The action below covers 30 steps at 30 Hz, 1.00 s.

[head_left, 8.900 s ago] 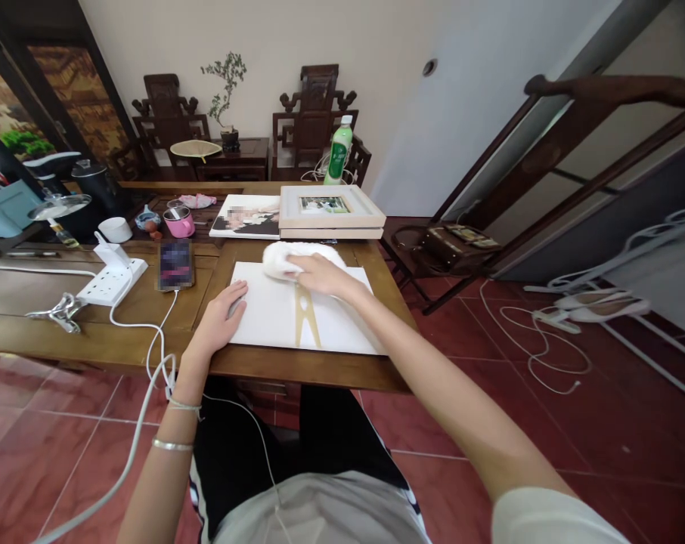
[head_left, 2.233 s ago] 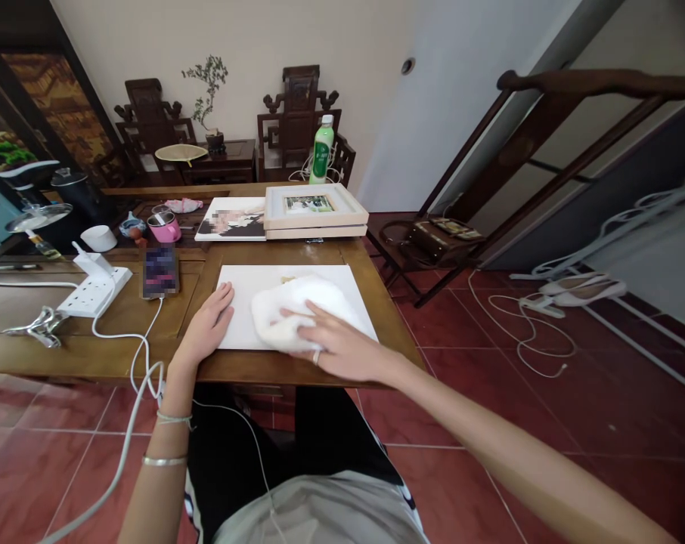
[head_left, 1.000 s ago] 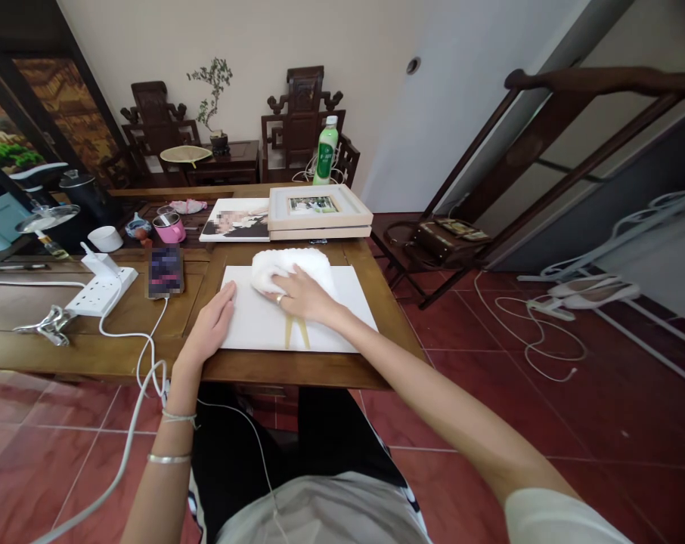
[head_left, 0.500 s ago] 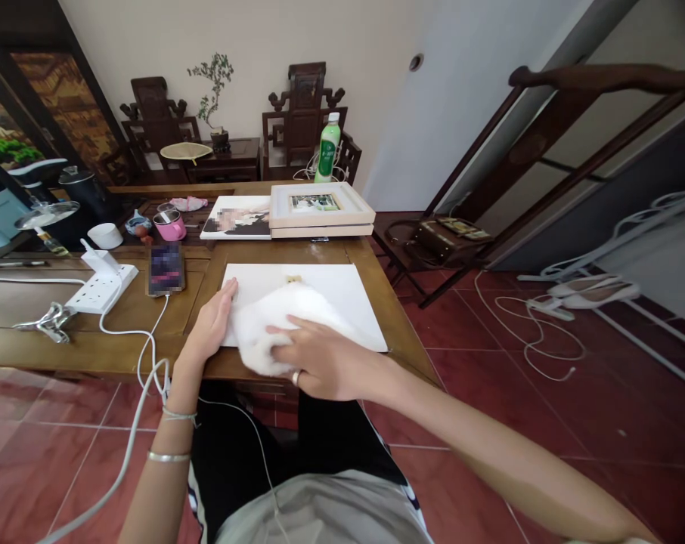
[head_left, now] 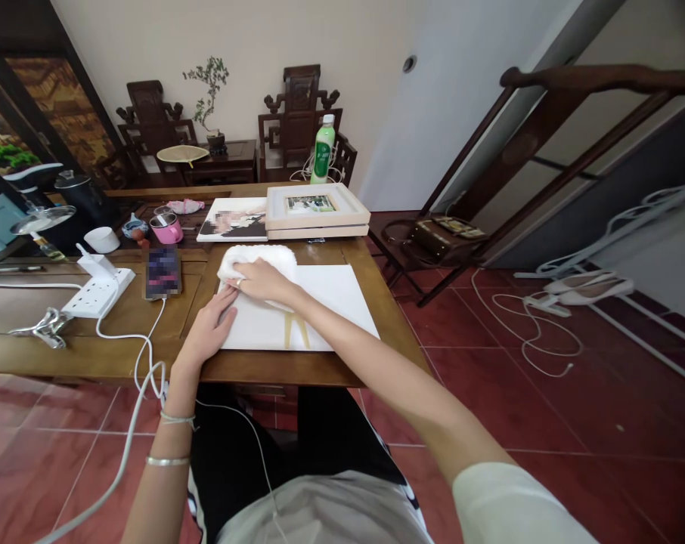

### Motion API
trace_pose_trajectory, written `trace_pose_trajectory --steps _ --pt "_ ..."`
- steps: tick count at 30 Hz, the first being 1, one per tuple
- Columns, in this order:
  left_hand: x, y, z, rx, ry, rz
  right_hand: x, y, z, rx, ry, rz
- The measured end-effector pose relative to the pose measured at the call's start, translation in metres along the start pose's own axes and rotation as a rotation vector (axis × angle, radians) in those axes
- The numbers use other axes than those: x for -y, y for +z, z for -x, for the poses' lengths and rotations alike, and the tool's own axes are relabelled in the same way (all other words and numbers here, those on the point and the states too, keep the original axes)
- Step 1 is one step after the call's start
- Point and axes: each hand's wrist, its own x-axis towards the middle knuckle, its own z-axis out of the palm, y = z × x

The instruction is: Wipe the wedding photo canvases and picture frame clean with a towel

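Note:
A flat white panel (head_left: pixel 334 302) lies near the front edge of the wooden table, with a tan two-legged shape (head_left: pixel 296 331) showing on its face. My right hand (head_left: pixel 263 281) grips a fluffy white cloth (head_left: pixel 263 255) and presses it on the panel's far left corner, where the cloth hangs over the edge. Resting on the panel's left edge is my left hand (head_left: pixel 209 329), its fingers stretched out and close to the right one. The cloth and my right forearm hide parts of the panel.
Behind the panel are a photo print (head_left: pixel 232 219), stacked picture frames (head_left: pixel 320 223) and a green bottle (head_left: pixel 323 151). To the left lie a phone (head_left: pixel 162 272), a power strip (head_left: pixel 100 293) with trailing cables and a pink cup (head_left: pixel 166 227). A wooden chair (head_left: pixel 450 234) stands at right.
My right hand has carried the cloth from the panel's near left part away to its far left corner. More of the tan shape shows. My left hand stays at the left edge.

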Motion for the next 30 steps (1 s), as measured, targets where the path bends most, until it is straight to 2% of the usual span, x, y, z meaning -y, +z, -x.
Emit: trace_pose_trajectory --steps 4,8,11,14,18,21,25,28,30 --pt "0.000 -0.001 0.000 0.019 0.017 0.000 0.006 0.002 -0.008 -0.016 -0.031 -0.017" --pt "0.002 0.000 0.001 0.019 0.012 0.006 -0.020 -0.004 0.008 0.021 0.032 -0.021" --pt "0.002 0.001 0.002 0.019 0.011 0.009 -0.049 -0.011 0.036 0.001 0.092 -0.056" --pt "0.002 0.001 0.002 0.014 0.010 0.008 -0.078 -0.014 0.073 -0.102 0.166 -0.137" --pt "0.002 0.001 0.001 0.007 0.012 0.012 -0.099 -0.012 0.119 -0.138 0.240 -0.068" --pt "0.002 0.001 0.001 0.008 0.011 0.010 -0.091 -0.013 0.152 -0.072 0.224 -0.025" --pt "0.001 0.001 0.002 0.005 0.018 0.015 -0.059 -0.028 0.193 0.110 0.178 -0.100" --pt "0.001 0.001 0.002 0.006 0.016 0.017 -0.047 -0.037 0.206 0.218 0.199 -0.168" --pt "0.001 0.001 0.002 0.008 0.013 0.016 -0.053 -0.037 0.202 0.203 0.198 -0.199"
